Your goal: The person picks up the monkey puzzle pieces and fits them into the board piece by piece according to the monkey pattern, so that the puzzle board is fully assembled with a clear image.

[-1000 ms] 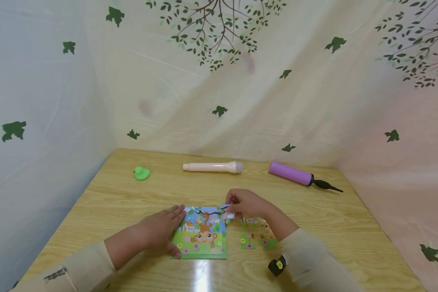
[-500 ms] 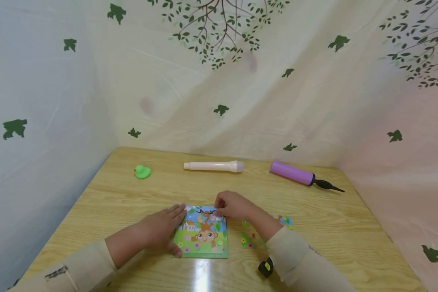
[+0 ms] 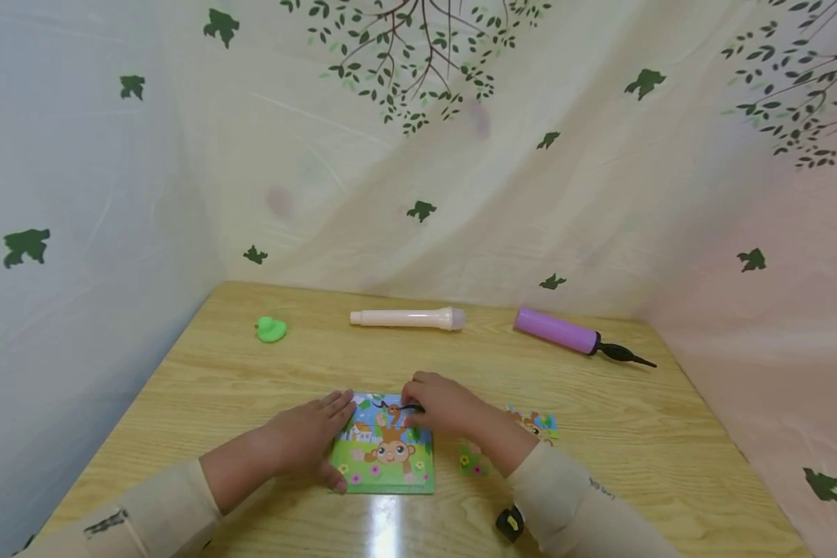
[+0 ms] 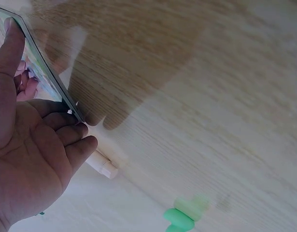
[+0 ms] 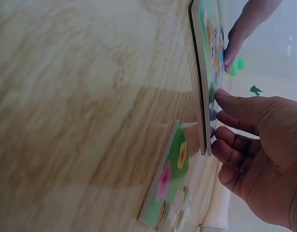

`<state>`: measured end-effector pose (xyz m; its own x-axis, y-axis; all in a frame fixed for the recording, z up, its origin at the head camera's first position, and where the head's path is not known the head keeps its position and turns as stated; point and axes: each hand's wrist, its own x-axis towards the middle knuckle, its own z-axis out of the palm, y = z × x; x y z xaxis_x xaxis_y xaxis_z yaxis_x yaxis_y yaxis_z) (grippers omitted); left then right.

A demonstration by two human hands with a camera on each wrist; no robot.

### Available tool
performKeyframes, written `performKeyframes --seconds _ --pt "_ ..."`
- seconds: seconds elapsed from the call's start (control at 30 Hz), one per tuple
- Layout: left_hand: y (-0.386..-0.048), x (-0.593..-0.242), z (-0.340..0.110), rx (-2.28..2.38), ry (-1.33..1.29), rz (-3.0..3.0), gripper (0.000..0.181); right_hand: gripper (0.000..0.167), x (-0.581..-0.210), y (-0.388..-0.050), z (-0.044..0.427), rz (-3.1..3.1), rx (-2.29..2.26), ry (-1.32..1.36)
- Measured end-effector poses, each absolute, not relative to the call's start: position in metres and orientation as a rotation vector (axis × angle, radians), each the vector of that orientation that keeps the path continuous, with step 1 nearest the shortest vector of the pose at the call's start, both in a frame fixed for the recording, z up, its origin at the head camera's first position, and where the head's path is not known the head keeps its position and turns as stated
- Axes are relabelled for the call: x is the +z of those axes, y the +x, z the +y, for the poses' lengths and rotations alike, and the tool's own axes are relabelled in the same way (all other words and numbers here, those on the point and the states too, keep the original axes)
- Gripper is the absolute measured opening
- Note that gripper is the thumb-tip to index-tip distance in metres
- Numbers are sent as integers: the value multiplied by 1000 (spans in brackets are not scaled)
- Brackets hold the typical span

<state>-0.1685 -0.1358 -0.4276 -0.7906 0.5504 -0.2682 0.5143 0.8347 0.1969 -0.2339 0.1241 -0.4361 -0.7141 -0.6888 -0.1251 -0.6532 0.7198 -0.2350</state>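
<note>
A monkey jigsaw puzzle (image 3: 390,473) lies in a thin square board at the middle of the table. Along its left side rests my left hand (image 3: 307,438), fingers extended at the far corner and thumb at the near corner; the left wrist view shows them on the board's edge (image 4: 51,79). At the far right corner, my right hand (image 3: 448,404) pinches a puzzle piece (image 3: 411,407) with a dark branch printed on it, low against the board. The fingers partly cover that piece. Loose flowered pieces (image 3: 473,462) and a monkey-face piece (image 3: 535,426) lie right of the board, partly behind the right forearm.
Toward the back of the table are a green toy duck (image 3: 270,329), a pale flashlight-shaped stick (image 3: 406,318) and a purple hand pump (image 3: 556,331) with a black nozzle. A black object (image 3: 510,524) shows beside the right sleeve. A leaf-printed cloth (image 3: 418,209) hangs behind.
My right hand has moved left with the puzzle piece, from beside the board onto its far right corner. Loose pieces farther right have come into sight. The left hand stays in place.
</note>
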Motion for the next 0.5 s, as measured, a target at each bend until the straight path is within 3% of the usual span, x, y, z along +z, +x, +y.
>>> performKeyframes --seconds 0.5 --pt "-169 -427 -136 156 807 2697 120 27 -438 -233 127 2731 -282 -1067"
